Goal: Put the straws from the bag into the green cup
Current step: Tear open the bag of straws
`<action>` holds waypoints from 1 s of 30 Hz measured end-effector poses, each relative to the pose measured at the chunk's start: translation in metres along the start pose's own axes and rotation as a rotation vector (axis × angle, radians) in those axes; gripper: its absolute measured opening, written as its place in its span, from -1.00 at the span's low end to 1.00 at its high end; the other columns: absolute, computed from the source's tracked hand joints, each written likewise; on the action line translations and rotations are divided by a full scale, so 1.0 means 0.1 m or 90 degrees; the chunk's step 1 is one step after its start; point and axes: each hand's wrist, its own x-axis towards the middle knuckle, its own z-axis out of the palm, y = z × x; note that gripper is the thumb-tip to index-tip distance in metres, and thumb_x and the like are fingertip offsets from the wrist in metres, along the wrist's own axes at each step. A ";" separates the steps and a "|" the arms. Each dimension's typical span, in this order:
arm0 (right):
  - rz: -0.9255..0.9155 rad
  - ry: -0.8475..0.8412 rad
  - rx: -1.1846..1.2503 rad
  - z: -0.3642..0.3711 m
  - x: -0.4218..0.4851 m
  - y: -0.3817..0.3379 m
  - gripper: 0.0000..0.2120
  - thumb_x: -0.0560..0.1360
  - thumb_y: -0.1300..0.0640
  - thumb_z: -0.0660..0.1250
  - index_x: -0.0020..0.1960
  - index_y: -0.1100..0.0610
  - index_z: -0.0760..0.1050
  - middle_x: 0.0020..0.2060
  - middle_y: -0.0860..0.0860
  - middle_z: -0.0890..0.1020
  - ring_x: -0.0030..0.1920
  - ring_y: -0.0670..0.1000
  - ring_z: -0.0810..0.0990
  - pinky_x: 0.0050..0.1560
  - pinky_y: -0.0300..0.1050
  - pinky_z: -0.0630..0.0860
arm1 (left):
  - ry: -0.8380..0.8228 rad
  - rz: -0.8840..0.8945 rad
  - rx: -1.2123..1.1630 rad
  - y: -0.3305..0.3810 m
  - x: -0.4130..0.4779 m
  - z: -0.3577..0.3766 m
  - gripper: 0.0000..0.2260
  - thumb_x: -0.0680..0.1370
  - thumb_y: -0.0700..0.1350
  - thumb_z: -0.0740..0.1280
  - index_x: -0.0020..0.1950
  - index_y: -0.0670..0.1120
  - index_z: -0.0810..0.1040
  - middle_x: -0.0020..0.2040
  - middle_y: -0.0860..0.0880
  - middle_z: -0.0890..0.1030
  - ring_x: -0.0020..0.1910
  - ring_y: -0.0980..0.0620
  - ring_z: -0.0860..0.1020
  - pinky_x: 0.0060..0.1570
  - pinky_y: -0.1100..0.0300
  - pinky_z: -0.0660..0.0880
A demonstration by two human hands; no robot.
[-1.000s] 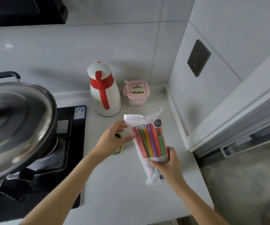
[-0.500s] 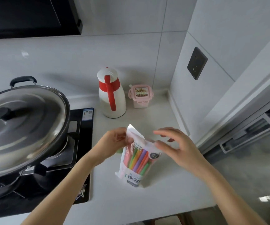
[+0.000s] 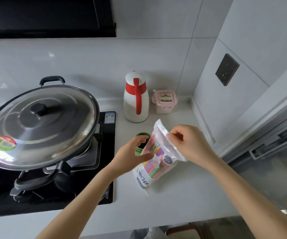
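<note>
A clear plastic bag [image 3: 149, 175] full of coloured straws [image 3: 154, 167] stands tilted on the white counter, its bottom on the surface. My left hand [image 3: 130, 157] grips the bag's left side around the middle. My right hand [image 3: 189, 144] pinches the bag's top edge and pulls it to the right. The green cup [image 3: 141, 138] stands just behind the bag and my left hand, and only its dark rim and a strip of green wall show.
A white jug with a red handle [image 3: 135, 99] and a pink lidded box [image 3: 164, 101] stand at the back of the counter [image 3: 182, 200]. A lidded steel wok [image 3: 40, 125] sits on the black hob [image 3: 87, 195] to the left. A wall rises close on the right.
The bag went from being held up in my right hand to resting on the counter. My right hand moved from the bag's bottom to its top edge and now pinches it.
</note>
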 end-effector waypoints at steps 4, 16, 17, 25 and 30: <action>0.046 -0.057 0.127 -0.29 0.03 0.07 -0.82 0.50 0.26 0.28 -0.27 0.29 0.50 -0.40 0.10 0.49 -0.35 -0.04 0.39 -0.33 -0.17 0.28 | -0.104 -0.020 -0.026 -0.12 -0.03 -0.10 -0.37 0.35 -0.03 0.52 0.35 0.05 0.33 0.23 0.06 0.49 0.19 0.08 0.46 0.18 0.17 0.37; 0.150 -0.037 -0.076 -0.28 -0.26 0.51 -0.59 0.47 -0.18 0.28 0.25 -0.02 0.47 0.25 -0.10 0.54 0.26 -0.06 0.48 0.26 -0.11 0.37 | -0.391 -0.354 -0.300 -0.09 0.09 0.17 -0.80 0.48 -0.12 0.38 0.05 -0.18 0.54 -0.14 -0.10 0.69 -0.20 -0.02 0.66 -0.21 0.16 0.59; 0.087 -0.132 -0.077 -0.28 -0.39 0.36 -0.51 0.43 -0.24 0.27 0.29 -0.05 0.43 0.28 -0.16 0.49 0.29 -0.13 0.43 0.30 -0.17 0.34 | -0.430 -0.406 -0.308 -0.06 0.12 0.22 -0.83 0.51 -0.14 0.35 0.03 -0.20 0.53 -0.17 -0.10 0.69 -0.23 -0.01 0.66 -0.22 0.16 0.59; -0.135 -0.283 -0.208 -0.01 -0.84 -0.12 -0.40 0.40 -0.27 0.30 0.38 -0.09 0.31 0.27 -0.18 0.48 0.13 -0.10 0.50 0.07 -0.26 0.44 | -0.430 -0.530 -0.248 0.21 0.40 0.31 -0.83 0.52 -0.08 0.34 -0.07 -0.20 0.54 -0.36 -0.08 0.67 -0.39 0.03 0.64 -0.29 0.25 0.56; -0.108 -0.133 -0.180 0.12 -0.71 -0.05 -0.74 0.53 -0.03 0.21 0.09 0.10 0.51 -0.18 0.02 0.65 -0.22 0.05 0.58 -0.22 -0.09 0.47 | -0.325 -0.542 -0.361 0.17 0.37 0.18 -0.79 0.45 -0.18 0.41 0.00 -0.28 0.55 -0.16 -0.21 0.69 -0.18 -0.10 0.68 -0.21 0.15 0.63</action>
